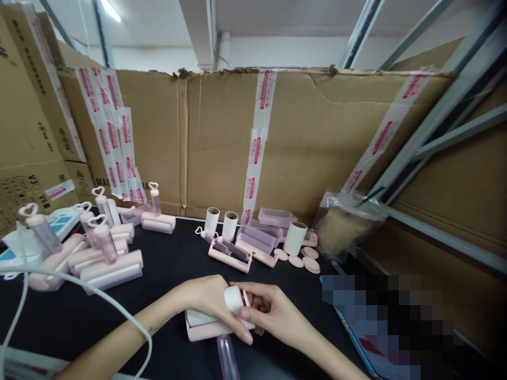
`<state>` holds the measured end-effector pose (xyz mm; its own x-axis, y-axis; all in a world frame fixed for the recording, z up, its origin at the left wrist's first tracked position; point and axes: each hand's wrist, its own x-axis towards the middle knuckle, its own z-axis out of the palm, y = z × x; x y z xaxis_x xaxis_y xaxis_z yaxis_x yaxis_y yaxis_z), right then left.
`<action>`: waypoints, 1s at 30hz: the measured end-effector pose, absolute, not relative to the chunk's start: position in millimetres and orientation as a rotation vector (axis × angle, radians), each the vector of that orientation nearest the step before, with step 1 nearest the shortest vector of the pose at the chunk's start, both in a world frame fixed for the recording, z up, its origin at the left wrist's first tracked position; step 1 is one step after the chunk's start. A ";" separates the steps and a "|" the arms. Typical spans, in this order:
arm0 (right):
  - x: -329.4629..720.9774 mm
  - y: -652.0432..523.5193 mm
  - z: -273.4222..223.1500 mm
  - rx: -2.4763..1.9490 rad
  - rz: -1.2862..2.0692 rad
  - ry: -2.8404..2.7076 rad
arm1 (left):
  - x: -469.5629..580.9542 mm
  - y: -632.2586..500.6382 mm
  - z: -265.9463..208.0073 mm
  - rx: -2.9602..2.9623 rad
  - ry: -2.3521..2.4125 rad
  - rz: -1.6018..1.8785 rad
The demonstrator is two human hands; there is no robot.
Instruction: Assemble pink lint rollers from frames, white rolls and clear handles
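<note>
My left hand (212, 301) is closed around a pale pink lint roller (202, 332) near the table's front, its clear handle (227, 359) pointing toward me. A white paper roll (233, 298) sticks out between thumb and forefinger. At that roll's right end, my right hand (275, 311) pinches a thin pink disc (246, 298). Whether the disc touches the roll is hard to make out. Its other fingers curl underneath, partly hidden. Beyond the hands lie loose pink discs (296, 261), an upright white roll (295, 238) and a pink frame (229, 257) with handles in it.
Several lint rollers (113, 272) with heart-topped handles stand at the left. Translucent purple covers (259, 237) are piled at the back. A white cable (99, 287) loops over the left forearm. To the right are a blue-edged, pixelated flat object (356, 338) and a plastic bag (343, 227); cardboard (222, 142) walls the back.
</note>
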<state>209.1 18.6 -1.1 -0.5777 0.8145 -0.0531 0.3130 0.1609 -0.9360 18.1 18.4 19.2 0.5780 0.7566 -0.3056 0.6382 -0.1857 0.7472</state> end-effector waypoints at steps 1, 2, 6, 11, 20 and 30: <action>207.4 16.6 -1.8 -1.078 1.416 -1.961 | 18.2 18.4 19.9 1.897 1.095 0.171; 206.2 14.8 -1.3 -1.081 1.397 -1.964 | 18.7 18.2 20.1 1.893 1.064 0.185; 204.6 10.2 7.1 -1.038 1.094 -2.122 | 21.4 18.9 15.7 1.888 1.015 0.245; 207.2 14.4 3.0 -0.983 1.317 -1.979 | 10.0 25.6 11.0 1.731 1.000 0.401; 221.0 35.2 10.2 -0.960 1.196 -1.491 | -13.3 16.6 15.1 1.159 0.998 1.225; 243.8 93.3 41.5 -1.311 0.291 -2.242 | 8.2 10.3 -15.8 0.989 1.001 1.037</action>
